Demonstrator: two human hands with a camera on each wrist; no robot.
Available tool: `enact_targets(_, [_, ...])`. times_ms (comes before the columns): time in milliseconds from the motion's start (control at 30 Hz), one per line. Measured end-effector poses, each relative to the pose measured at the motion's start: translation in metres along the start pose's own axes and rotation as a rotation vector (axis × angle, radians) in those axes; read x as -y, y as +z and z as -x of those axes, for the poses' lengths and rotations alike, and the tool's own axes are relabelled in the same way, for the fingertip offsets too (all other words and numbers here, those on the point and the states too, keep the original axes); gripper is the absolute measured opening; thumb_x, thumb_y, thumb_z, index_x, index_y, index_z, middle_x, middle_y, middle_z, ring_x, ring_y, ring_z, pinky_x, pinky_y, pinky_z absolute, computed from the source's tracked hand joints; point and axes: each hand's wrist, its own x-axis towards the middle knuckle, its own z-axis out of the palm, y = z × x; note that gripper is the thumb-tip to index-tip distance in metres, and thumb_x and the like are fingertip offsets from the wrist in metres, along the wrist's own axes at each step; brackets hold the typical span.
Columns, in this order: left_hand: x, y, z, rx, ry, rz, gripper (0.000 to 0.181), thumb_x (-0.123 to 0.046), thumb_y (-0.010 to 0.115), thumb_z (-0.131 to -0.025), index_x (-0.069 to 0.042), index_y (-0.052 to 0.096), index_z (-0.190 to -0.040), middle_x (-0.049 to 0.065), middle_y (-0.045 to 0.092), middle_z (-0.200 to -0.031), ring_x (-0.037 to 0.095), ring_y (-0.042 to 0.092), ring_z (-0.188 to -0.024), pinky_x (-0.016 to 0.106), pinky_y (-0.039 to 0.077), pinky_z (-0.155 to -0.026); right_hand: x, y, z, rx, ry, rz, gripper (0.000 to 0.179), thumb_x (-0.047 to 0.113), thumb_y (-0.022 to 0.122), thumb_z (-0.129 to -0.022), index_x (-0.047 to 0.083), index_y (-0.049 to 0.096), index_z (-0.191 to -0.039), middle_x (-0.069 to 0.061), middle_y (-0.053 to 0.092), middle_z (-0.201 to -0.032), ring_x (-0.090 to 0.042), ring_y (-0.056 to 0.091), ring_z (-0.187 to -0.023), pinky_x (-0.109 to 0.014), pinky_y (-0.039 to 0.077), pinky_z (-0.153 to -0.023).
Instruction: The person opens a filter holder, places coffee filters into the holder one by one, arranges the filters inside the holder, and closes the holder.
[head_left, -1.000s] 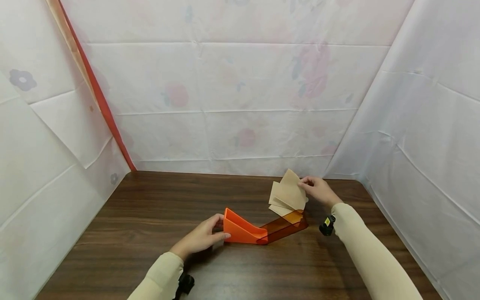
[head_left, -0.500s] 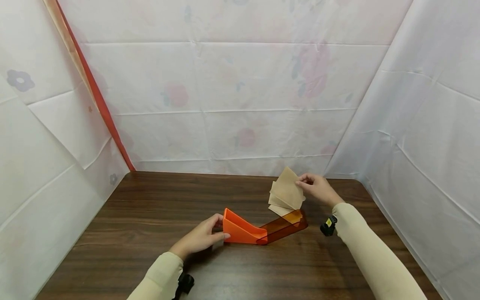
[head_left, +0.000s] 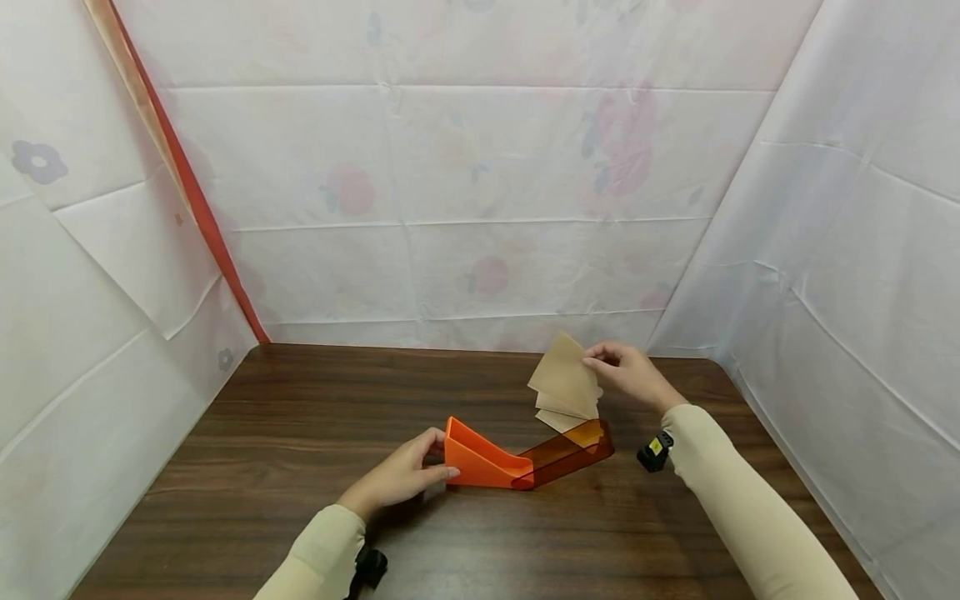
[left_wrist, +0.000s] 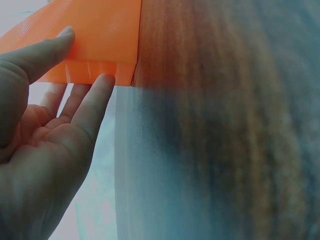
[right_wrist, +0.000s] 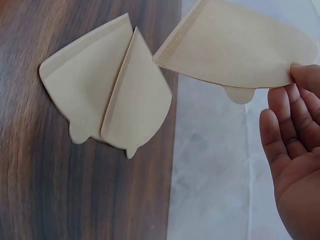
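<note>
An orange coffee filter holder lies on the table, its translucent brown lid swung out to the right. My left hand holds the holder's tall left end, the thumb on its near side and fingertips at the end face. Between thumb and fingers, my right hand pinches the edge of a tan paper coffee filter, lifted with its crimped seam pointing away from the hand. Two more filters lie overlapping on the wood below it, just behind the lid in the head view.
The dark wood table runs back to a white patterned cloth. Cloth also hangs on the left and right sides, with a red strip down the left corner.
My right hand has moved slightly left with the pinched filter, which has shifted left over the others. The left hand and the holder have stayed nearly still.
</note>
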Motion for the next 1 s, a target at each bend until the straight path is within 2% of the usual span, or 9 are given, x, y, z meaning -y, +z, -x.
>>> enact_targets(167, [0.000, 0.000, -0.001, 0.003, 0.003, 0.004, 0.031, -0.015, 0.069, -0.097, -0.006, 0.052, -0.122, 0.005, 0.062, -0.118, 0.025, 0.060, -0.110, 0.029, 0.052, -0.086, 0.010, 0.001, -0.002, 0.010, -0.022, 0.006, 0.024, 0.029, 0.065, -0.100, 0.009, 0.072, -0.111, -0.006, 0.068, -0.097, -0.020, 0.052, -0.078, -0.030, 0.042, -0.065])
enact_targets(467, [0.000, -0.001, 0.000, 0.003, -0.015, -0.012, 0.031, -0.016, 0.068, -0.098, -0.007, 0.052, -0.123, 0.005, 0.063, -0.119, 0.025, 0.060, -0.112, 0.032, 0.052, -0.088, 0.035, 0.003, 0.000, 0.001, -0.089, 0.017, 0.022, 0.029, 0.066, -0.099, 0.013, 0.073, -0.112, -0.001, 0.069, -0.093, -0.020, 0.055, -0.073, -0.028, 0.045, -0.060])
enact_targets(767, [0.002, 0.000, -0.001, 0.000, 0.000, -0.024, 0.031, -0.016, 0.069, -0.097, -0.006, 0.052, -0.122, 0.005, 0.063, -0.118, 0.024, 0.060, -0.110, 0.031, 0.052, -0.087, 0.062, 0.004, 0.003, -0.006, -0.141, 0.007, 0.019, 0.029, 0.068, -0.098, 0.015, 0.075, -0.110, 0.002, 0.072, -0.094, -0.030, 0.060, -0.074, -0.028, 0.047, -0.059])
enact_targets(1000, [0.004, -0.001, 0.000, 0.014, 0.012, -0.041, 0.031, -0.020, 0.068, -0.098, -0.008, 0.052, -0.121, 0.005, 0.063, -0.119, 0.023, 0.060, -0.110, 0.031, 0.053, -0.088, 0.069, 0.007, 0.004, -0.011, -0.175, 0.011, 0.015, 0.027, 0.069, -0.097, 0.017, 0.076, -0.107, 0.004, 0.072, -0.094, -0.019, 0.063, -0.073, -0.030, 0.051, -0.061])
